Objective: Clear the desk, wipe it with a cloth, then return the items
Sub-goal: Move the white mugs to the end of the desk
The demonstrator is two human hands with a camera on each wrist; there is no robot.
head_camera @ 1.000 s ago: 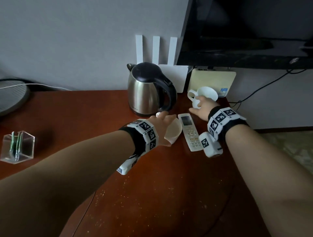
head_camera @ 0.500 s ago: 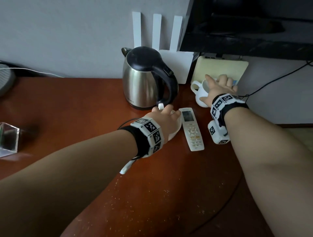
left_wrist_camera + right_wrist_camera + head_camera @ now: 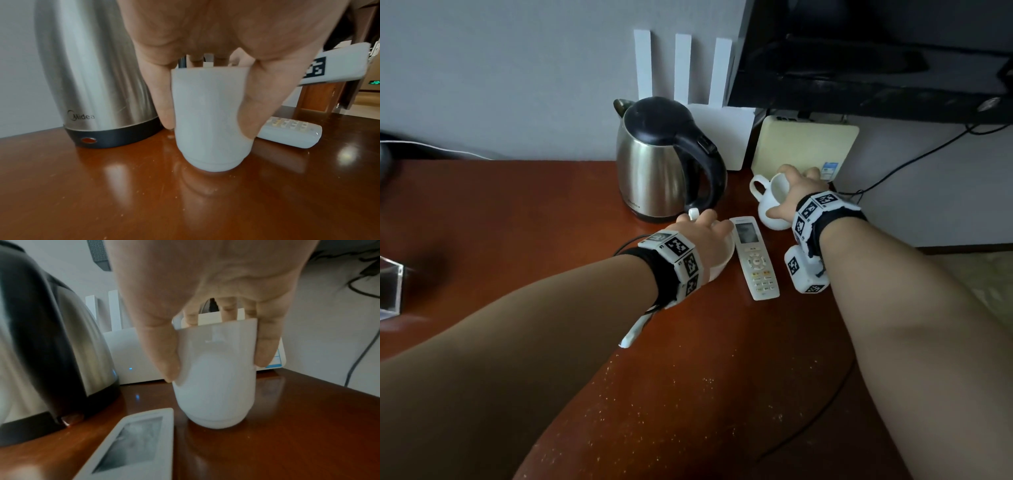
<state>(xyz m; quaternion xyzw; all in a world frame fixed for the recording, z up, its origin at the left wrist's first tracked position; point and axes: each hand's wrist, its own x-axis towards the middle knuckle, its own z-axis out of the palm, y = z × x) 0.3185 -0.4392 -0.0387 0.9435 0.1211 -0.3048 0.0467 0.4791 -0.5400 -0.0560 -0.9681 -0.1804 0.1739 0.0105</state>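
Observation:
My left hand (image 3: pixel 705 229) grips a white cup (image 3: pixel 720 265) from above, just in front of the steel kettle (image 3: pixel 657 164). In the left wrist view this cup (image 3: pixel 211 116) stands on the red-brown desk (image 3: pixel 102 194), thumb and fingers down its sides. My right hand (image 3: pixel 791 195) holds a second white cup with a handle (image 3: pixel 768 205) from above, in front of the beige box (image 3: pixel 804 147). In the right wrist view that cup (image 3: pixel 216 386) has its base at the desk top. A white remote (image 3: pixel 755 263) lies between the two cups.
A white router (image 3: pixel 722 137) with three antennas stands against the wall behind the kettle. A black screen (image 3: pixel 876 51) hangs over the right rear. A clear holder (image 3: pixel 390 287) sits at the left edge. Pale specks (image 3: pixel 688 394) dot the desk front.
The left cup was tilted in my hand and now stands upright under it. My right hand went from beside the handled cup to gripping it from above.

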